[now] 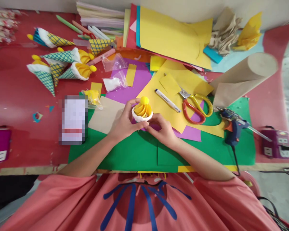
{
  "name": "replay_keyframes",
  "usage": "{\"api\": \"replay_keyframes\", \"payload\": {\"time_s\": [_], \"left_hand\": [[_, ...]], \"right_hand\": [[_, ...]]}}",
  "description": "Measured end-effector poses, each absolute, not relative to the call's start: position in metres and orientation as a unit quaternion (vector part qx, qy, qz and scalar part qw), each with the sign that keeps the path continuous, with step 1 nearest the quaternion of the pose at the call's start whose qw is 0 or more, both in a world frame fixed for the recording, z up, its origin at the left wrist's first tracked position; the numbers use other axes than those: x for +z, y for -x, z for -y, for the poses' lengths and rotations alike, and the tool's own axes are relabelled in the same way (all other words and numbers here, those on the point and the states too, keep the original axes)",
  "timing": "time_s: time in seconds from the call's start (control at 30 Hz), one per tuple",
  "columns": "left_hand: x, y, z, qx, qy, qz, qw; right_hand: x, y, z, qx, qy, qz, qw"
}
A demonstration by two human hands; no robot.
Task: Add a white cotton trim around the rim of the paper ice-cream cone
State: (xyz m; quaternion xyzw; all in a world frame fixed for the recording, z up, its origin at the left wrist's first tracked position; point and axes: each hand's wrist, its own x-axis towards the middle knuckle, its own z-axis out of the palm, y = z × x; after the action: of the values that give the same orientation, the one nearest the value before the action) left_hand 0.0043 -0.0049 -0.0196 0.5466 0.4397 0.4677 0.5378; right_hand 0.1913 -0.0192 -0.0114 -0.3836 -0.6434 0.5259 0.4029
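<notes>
Between my two hands is a paper ice cream cone, its top facing up at me. It has yellow folded swirls, a white fluffy rim and a yellow pom-pom on top; its lower part is hidden from view. My left hand wraps around its left side, thumb along the near rim. The fingertips of my right hand pinch at the rim's lower right. Just right of the cone, a white marker lies on yellow paper. Scissors with red and yellow handles rest beyond it.
Several similar paper cones lie at the left. A blue glue gun with its cord sits on the right of the green sheet. A brown paper roll stands behind it. A blurred-out phone-like rectangle is near my left forearm.
</notes>
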Motion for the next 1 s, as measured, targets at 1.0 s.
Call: {"api": "replay_keyframes", "payload": {"time_s": [1.0], "left_hand": [[-0.012, -0.011, 0.003, 0.529, -0.656, -0.336, 0.420]], "right_hand": [[-0.010, -0.204, 0.002, 0.465, 0.316, 0.736, 0.376]]}}
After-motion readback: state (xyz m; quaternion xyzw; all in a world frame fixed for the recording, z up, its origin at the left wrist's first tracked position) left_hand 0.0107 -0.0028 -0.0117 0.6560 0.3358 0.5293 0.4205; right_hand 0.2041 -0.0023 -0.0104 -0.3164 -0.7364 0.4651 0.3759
